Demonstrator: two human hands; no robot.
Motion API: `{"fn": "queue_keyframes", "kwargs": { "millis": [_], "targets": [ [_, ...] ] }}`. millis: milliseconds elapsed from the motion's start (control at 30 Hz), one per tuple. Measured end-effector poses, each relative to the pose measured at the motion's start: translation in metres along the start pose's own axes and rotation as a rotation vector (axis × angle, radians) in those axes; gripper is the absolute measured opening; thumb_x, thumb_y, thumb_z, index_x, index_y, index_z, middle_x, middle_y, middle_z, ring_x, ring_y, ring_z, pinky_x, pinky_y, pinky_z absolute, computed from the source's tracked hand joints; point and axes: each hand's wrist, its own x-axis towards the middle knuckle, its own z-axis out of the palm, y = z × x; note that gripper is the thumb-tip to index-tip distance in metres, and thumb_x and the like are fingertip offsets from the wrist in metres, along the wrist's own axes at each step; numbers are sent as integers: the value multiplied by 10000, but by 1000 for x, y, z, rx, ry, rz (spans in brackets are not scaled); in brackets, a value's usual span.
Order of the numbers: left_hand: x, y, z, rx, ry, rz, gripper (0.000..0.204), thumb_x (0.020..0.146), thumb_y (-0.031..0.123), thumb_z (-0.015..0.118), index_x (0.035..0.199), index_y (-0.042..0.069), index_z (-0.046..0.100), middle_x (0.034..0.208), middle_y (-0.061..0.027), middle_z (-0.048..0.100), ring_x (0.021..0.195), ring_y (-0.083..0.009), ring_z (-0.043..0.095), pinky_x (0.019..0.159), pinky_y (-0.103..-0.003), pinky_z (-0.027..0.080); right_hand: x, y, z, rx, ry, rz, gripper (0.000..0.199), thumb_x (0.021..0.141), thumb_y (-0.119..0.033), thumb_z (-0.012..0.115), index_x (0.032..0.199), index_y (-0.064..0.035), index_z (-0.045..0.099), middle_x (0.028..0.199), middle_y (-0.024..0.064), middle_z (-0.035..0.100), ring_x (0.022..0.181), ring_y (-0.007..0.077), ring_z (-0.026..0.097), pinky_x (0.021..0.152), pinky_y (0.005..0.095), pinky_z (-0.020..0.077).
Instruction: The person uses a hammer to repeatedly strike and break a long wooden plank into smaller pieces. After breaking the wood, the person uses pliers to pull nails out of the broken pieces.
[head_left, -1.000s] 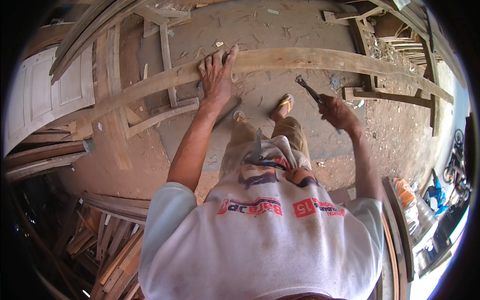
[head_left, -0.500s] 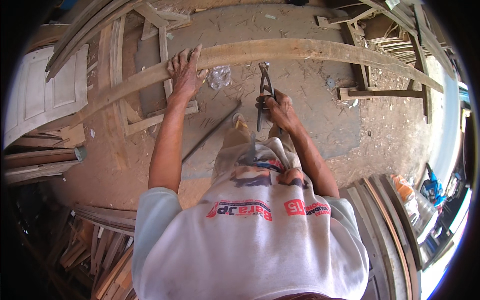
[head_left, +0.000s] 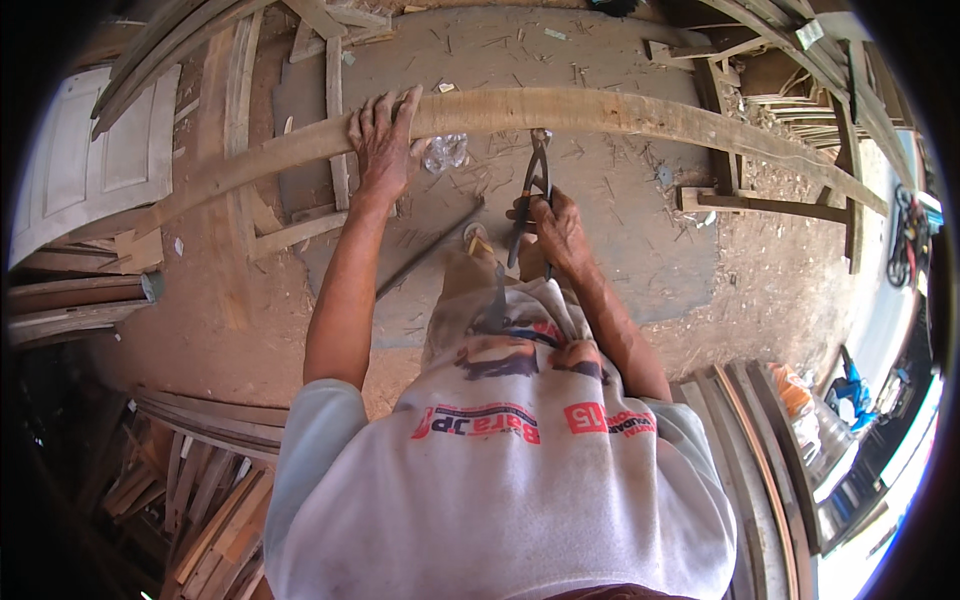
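A long wooden plank [head_left: 580, 110] spans from left to right in front of me, on wooden supports. My left hand [head_left: 383, 150] grips it left of the middle, fingers over the far edge and thumb on the near side. My right hand [head_left: 562, 235] is closed around the handles of dark metal pincers [head_left: 524, 215]. Their jaws point away from me and are at the plank's near edge, right of my left hand. Whether they hold a nail there is too small to tell.
A wooden trestle [head_left: 768, 203] supports the right side; a wooden frame [head_left: 300, 232] stands at left. A dark bar [head_left: 430, 248] and a clear plastic bag [head_left: 445, 152] are below the plank. Stacked boards [head_left: 215, 540] lie near left, a white panelled door [head_left: 95, 150] far left.
The whole view has shifted slightly, so the plank appears a little lower. Both hands keep their holds, with the pincers still at the plank's near edge.
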Motion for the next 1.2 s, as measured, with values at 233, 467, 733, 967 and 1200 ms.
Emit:
{"fn": "queue_keyframes", "kwargs": {
  "millis": [233, 467, 733, 967, 1200],
  "targets": [
    [2, 1, -1, 17, 31, -1, 949, 760, 236, 899, 1576, 309, 419, 1489, -86, 463, 1435, -336, 391, 1216, -585, 222, 3, 7, 4, -281, 104, -111, 395, 1071, -348, 504, 1091, 34, 603, 733, 66, 586, 648, 174, 586, 596, 361, 491],
    [6, 5, 11, 145, -4, -98, 947, 722, 164, 913, 1543, 293, 457, 1501, -100, 462, 1441, -331, 400, 1219, -583, 239, 1, 3, -53, -239, 96, -34, 380, 1067, -353, 536, 1118, 15, 617, 697, 42, 578, 602, 132, 566, 561, 327, 481],
    [30, -4, -14, 154, -242, -79, 885, 751, 119, 873, 1528, 276, 482, 1450, -80, 559, 1379, -365, 490, 1190, -560, 325, -45, 0, -101, -260, -17, -13, 291, 987, -244, 544, 1099, 7, 638, 868, 98, 694, 810, 182, 675, 750, 361, 543],
    [48, 11, -40, 185, -435, -151, 852, 789, 112, 834, 1543, 266, 468, 1496, -97, 542, 1413, -391, 463, 1216, -558, 322, -23, -15, -44, -152, -210, -25, 436, 1007, -297, 464, 1255, 17, 638, 1013, 160, 718, 1066, 299, 684, 984, 395, 503],
    [32, 6, -30, 196, -275, -72, 864, 793, 94, 824, 1552, 253, 444, 1434, -126, 549, 1399, -385, 463, 1178, -595, 335, -8, -40, -8, 44, -198, 17, 370, 1004, -175, 472, 1239, 71, 616, 1120, 176, 706, 1027, 230, 710, 937, 361, 556]
  ]
}}
